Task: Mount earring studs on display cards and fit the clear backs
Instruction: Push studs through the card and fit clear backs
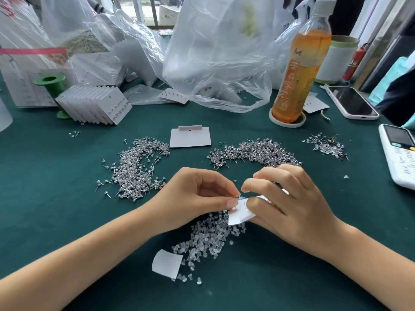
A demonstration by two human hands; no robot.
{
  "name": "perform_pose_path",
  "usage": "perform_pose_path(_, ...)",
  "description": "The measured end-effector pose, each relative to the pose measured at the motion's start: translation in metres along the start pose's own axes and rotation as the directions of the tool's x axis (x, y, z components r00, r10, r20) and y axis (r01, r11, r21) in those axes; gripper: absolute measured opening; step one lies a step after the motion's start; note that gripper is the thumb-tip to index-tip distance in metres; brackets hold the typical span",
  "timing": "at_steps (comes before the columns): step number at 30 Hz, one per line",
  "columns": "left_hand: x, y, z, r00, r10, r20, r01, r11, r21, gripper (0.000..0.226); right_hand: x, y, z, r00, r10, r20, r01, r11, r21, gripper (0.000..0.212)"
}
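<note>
Right hand gripping small white display card just above green counter, thumb curled onto card face, fingers bent behind it. Left hand at card's left edge, thumb and forefinger pressed together, pinching something tiny against the card; stud or back, cannot tell which. Pile of clear backs directly under and below the card, spilling toward a curled blank card near the bottom. Heap of earring studs left of the hands, second stud heap beyond the right hand, smaller mixed scatter further right. Flat blank card with hang tab between the two big heaps. Fanned stack of finished cards at far left, leaning against green spool. Crumpled clear plastic bags across the back. Orange tea bottle standing in a white lid, phone face up to its right, white remote at right edge.
</note>
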State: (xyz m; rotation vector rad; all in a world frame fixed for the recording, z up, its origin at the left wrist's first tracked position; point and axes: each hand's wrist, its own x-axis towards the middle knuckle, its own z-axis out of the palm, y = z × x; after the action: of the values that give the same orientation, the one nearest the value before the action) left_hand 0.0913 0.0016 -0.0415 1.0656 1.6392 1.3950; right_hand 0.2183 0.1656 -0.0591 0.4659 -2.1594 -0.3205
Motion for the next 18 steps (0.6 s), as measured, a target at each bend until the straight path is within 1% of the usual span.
perform_pose_path(4,-0.0009,0.0005,-0.0005,1.0,-0.002,0.005,0.002,1.0,0.006,0.011,0.0025,-0.0005,-0.0015,1.0,-0.012,-0.003,0.012,1.0,-0.017,0.035)
perform_pose_path(18,-0.0018,0.0051,-0.0027,0.996,-0.005,0.085,0.002,0.999,0.039,0.014,0.0047,-0.0038,-0.0047,0.999,-0.018,-0.046,0.017,0.999,-0.038,0.025)
